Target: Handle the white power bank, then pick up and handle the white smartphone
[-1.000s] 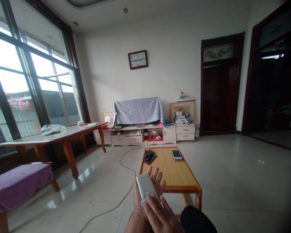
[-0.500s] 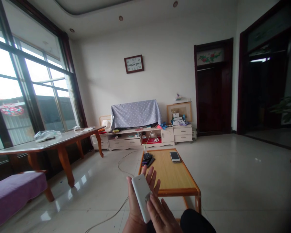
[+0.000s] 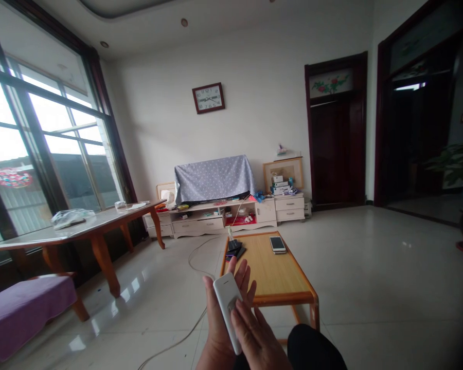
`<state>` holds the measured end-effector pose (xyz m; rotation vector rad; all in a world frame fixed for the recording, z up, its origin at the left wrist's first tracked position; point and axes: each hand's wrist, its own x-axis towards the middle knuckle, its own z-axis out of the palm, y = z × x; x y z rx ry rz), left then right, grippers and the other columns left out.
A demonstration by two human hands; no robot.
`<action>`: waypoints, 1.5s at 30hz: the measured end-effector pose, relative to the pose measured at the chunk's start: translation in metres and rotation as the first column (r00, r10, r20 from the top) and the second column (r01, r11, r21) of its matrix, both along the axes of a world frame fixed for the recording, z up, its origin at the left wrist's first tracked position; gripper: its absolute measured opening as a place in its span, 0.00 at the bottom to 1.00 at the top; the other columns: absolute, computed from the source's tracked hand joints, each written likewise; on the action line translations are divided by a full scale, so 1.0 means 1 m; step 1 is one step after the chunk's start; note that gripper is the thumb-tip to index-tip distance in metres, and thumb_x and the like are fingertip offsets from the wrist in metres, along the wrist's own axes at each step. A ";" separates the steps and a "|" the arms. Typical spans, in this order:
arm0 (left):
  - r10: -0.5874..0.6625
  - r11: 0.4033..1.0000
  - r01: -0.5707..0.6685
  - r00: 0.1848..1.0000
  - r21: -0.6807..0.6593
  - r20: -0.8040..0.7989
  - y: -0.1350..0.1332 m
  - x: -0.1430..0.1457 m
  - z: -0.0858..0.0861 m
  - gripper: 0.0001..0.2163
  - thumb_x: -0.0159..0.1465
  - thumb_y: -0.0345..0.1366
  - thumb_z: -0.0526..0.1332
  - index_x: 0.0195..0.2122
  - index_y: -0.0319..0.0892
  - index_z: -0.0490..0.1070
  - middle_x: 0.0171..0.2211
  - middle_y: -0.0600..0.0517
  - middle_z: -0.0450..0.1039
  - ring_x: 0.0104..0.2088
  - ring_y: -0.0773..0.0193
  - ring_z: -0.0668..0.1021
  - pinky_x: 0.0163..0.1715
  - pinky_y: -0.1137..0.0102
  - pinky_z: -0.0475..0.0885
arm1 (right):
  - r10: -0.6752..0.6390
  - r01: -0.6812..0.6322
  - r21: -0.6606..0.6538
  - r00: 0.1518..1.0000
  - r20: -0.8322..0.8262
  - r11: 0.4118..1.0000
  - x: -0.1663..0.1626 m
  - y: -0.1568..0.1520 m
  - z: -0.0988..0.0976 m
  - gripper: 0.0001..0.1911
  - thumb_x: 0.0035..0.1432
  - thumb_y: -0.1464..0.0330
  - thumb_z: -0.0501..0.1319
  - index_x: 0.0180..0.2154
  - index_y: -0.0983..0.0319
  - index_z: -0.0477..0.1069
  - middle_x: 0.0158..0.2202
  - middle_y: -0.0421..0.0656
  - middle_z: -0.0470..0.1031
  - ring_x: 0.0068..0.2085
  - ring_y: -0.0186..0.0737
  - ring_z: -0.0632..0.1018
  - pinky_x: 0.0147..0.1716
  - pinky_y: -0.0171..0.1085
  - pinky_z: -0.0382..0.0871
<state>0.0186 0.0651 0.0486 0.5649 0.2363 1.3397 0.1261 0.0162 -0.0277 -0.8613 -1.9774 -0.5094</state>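
A white power bank (image 3: 227, 294), a slim slab with rounded corners and a small dark slit near its top end, lies tilted in my left hand (image 3: 216, 324). The left thumb runs along its left edge, and the other fingers reach out past its right side from behind. My right hand (image 3: 256, 334) lies over the lower right part of its face, fingers fairly straight and fingertips touching the surface. A small grey patch shows by those fingertips; whether it is a reflection or an object I cannot tell. Both hands are just before the near end of a low wooden table (image 3: 281, 272).
On the low table lie a white-framed phone (image 3: 277, 244) and several dark items (image 3: 234, 251) with a small bottle. A cable (image 3: 177, 339) crosses the floor. My dark-clothed knee (image 3: 312, 349) is at right. A long table (image 3: 108, 221) and purple-covered bench (image 3: 31, 313) stand left.
My right fingertips have slid slightly up the face of the power bank. The left hand keeps its hold. The head view has shifted a little.
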 end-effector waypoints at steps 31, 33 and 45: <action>-0.033 0.998 0.041 0.990 0.057 -0.135 -0.012 0.011 -0.002 0.37 0.65 0.68 0.44 0.70 0.55 0.57 0.69 0.52 0.62 0.72 0.53 0.55 0.72 0.54 0.47 | 0.046 -0.051 -0.078 0.997 -0.068 0.996 0.003 0.003 0.034 0.48 0.65 0.48 0.58 0.72 0.71 0.44 0.71 0.58 0.54 0.69 0.60 0.61 0.63 0.56 0.65; -0.040 0.997 0.049 0.990 0.057 -0.137 -0.012 0.012 -0.001 0.37 0.65 0.68 0.44 0.70 0.55 0.56 0.68 0.51 0.63 0.72 0.52 0.55 0.72 0.54 0.47 | 0.071 -0.072 -0.040 0.997 -0.041 0.997 0.003 0.003 0.034 0.44 0.67 0.50 0.57 0.73 0.67 0.45 0.70 0.54 0.57 0.68 0.57 0.63 0.63 0.52 0.66; -0.030 0.998 0.038 0.989 0.053 -0.143 -0.014 0.011 -0.004 0.38 0.66 0.67 0.45 0.70 0.53 0.56 0.68 0.49 0.63 0.72 0.51 0.55 0.72 0.53 0.47 | 0.104 -0.108 -0.070 0.993 -0.056 0.992 0.005 0.003 0.043 0.47 0.66 0.46 0.56 0.73 0.66 0.43 0.70 0.54 0.56 0.68 0.58 0.63 0.63 0.54 0.66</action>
